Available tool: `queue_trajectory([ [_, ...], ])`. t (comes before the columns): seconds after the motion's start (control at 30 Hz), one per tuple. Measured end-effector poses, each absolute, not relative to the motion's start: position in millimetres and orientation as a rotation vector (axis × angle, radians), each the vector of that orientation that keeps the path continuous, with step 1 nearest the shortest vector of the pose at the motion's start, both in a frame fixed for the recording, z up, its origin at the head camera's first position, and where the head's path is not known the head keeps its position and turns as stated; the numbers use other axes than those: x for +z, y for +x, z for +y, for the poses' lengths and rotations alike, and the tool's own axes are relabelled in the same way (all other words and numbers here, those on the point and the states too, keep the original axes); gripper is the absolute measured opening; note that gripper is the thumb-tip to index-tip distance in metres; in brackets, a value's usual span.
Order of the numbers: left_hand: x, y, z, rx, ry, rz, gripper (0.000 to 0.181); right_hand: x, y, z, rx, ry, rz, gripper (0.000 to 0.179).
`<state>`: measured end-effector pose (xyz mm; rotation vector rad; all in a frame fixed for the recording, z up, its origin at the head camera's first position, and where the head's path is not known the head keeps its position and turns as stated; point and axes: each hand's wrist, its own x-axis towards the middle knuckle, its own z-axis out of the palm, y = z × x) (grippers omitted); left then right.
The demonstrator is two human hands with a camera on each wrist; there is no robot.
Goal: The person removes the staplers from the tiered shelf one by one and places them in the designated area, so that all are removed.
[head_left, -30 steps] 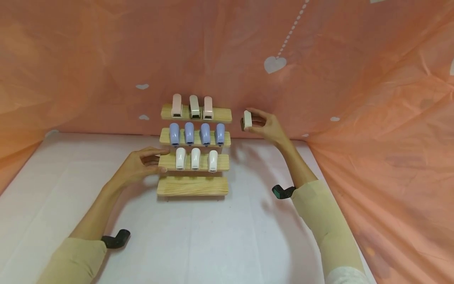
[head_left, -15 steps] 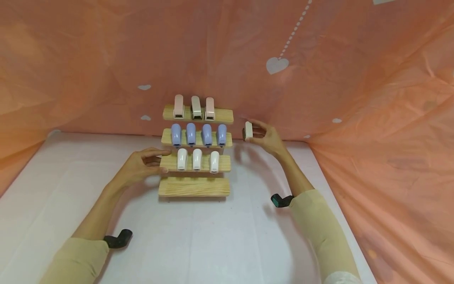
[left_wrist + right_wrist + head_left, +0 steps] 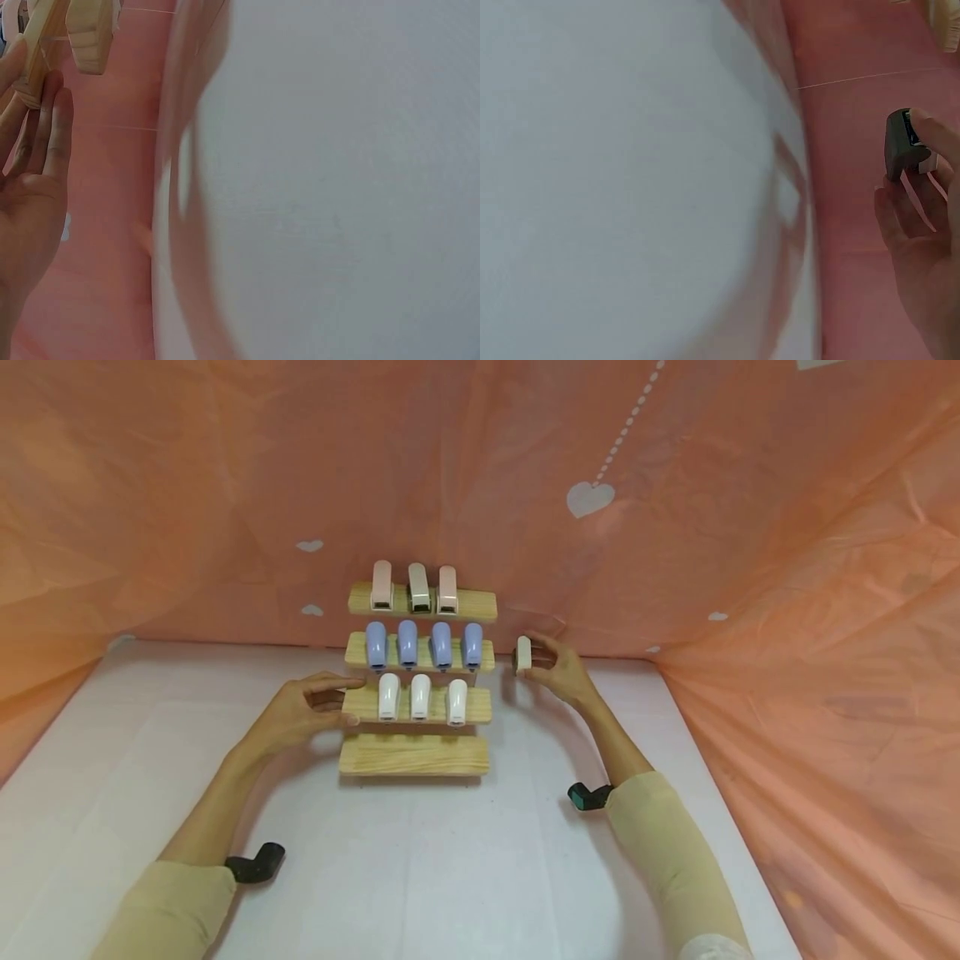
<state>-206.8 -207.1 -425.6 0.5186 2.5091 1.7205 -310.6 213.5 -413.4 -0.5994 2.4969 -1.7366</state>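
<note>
A four-step wooden display rack (image 3: 413,758) stands at the back of the table. My left hand (image 3: 296,714) holds the left end of its third board from the top, thumb on one side and fingers on the other, as the left wrist view shows at the board's end (image 3: 34,56). To the right of the rack, my right hand (image 3: 564,677) pinches a small stapler (image 3: 524,653), white on top and dark grey below. Its dark side (image 3: 901,146) faces the right wrist camera. On the rack sit pink staplers (image 3: 382,583), a whitish stapler (image 3: 418,585), blue ones (image 3: 441,645) and white ones (image 3: 420,696).
A pink-orange cloth (image 3: 585,560) with white hearts hangs right behind the rack and along both sides. White cloth (image 3: 450,877) covers the table. The lowest board bears no staplers. Black wrist cameras (image 3: 257,864) sit at both sleeves.
My right hand has come down with the stapler, from the height of the top board to about the second board. The left hand keeps its hold on the rack.
</note>
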Motion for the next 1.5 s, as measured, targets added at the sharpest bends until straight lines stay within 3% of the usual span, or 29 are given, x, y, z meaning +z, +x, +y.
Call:
queue_trajectory([
  [0.77,-429,-207,-207,1.736,0.524,2.468,0.055,-458,-310,203,-1.486,-0.491,2.653,0.067],
  [1.23,-429,-207,-208,1.724,0.497,2.476,0.056,-466,-312,201,-1.493,-0.477,2.608,0.071],
  [1.5,-426,-207,-208,1.707,0.49,2.492,0.056,-450,-313,202,-1.444,-0.481,2.687,0.071],
])
